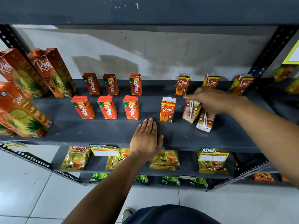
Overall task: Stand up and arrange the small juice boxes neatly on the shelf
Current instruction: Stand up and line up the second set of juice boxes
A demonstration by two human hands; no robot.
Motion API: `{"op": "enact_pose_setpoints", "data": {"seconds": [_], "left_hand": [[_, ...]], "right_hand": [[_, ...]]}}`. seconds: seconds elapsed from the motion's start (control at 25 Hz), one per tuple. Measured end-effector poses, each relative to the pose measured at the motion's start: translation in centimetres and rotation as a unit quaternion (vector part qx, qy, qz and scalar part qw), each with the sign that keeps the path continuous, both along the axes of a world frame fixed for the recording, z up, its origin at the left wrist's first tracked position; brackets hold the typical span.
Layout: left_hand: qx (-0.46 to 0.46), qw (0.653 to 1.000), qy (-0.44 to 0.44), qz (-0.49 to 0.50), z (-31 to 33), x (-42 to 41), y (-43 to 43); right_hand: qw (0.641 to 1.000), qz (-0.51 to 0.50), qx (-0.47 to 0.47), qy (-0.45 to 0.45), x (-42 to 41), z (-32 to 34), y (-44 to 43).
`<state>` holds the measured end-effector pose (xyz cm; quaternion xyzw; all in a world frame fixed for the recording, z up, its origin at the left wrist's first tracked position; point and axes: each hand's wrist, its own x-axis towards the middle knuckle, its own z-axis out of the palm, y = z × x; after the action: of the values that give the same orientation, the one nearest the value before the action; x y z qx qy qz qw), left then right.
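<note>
On the dark shelf (103, 130) stand several small red Maaza boxes (107, 107) in two rows at the left. To the right, small Real boxes (182, 84) stand along the back, and one more (168, 109) stands in front. My right hand (210, 99) reaches over two back-facing Real boxes: its fingers rest on the top of one (191, 113), while the other (204, 122) leans just in front of it. My left hand (146, 139) lies flat and empty on the shelf's front edge, fingers together.
Large Real pineapple cartons (51, 73) crowd the shelf's left end. Perforated metal uprights (271, 50) frame the shelf. Tea packets (76, 158) and supermarket price tags (213, 155) fill the shelf below. Bare shelf lies between the Maaza rows and the front Real box.
</note>
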<state>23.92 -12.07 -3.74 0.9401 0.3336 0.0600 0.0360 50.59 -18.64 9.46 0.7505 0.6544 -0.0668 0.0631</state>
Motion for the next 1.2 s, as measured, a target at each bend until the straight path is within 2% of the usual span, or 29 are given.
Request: {"op": "enact_pose_setpoints", "data": {"seconds": [0.24,0.36,0.52,0.68,0.76,0.84,1.0,1.12,1.2], "left_hand": [[-0.002,1.000,0.000,0.002,0.0,0.0,0.0],[0.000,1.000,-0.002,0.002,0.1,0.0,-0.1],[0.004,1.000,0.000,0.005,0.2,0.0,-0.1],[0.004,1.000,0.002,0.004,0.2,0.0,-0.1],[0.005,1.000,0.004,0.004,0.2,0.0,-0.1],[0.008,1.000,0.004,0.005,0.2,0.0,-0.1],[0.006,1.000,0.012,0.006,0.2,0.1,-0.1],[0.008,1.000,0.012,0.008,0.3,0.1,-0.2],[0.009,1.000,0.013,0.010,0.3,0.1,-0.2]], "right_hand": [[0.998,-0.042,-0.010,-0.037,-0.4,1.9,1.0],[0.999,-0.020,-0.042,0.023,-0.6,2.1,0.5],[0.998,-0.009,-0.007,0.057,-1.1,1.6,0.4],[0.987,-0.088,-0.030,0.128,1.1,1.8,-0.6],[0.984,-0.120,-0.101,0.085,2.6,1.3,-1.7],[0.983,-0.094,-0.157,0.024,3.4,-0.7,-3.1],[0.998,-0.060,-0.035,-0.001,4.4,-3.6,-5.4],[0.998,-0.050,-0.016,0.043,5.2,-3.9,-6.3],[0.995,-0.060,-0.040,0.076,5.5,-3.4,-6.9]]}}
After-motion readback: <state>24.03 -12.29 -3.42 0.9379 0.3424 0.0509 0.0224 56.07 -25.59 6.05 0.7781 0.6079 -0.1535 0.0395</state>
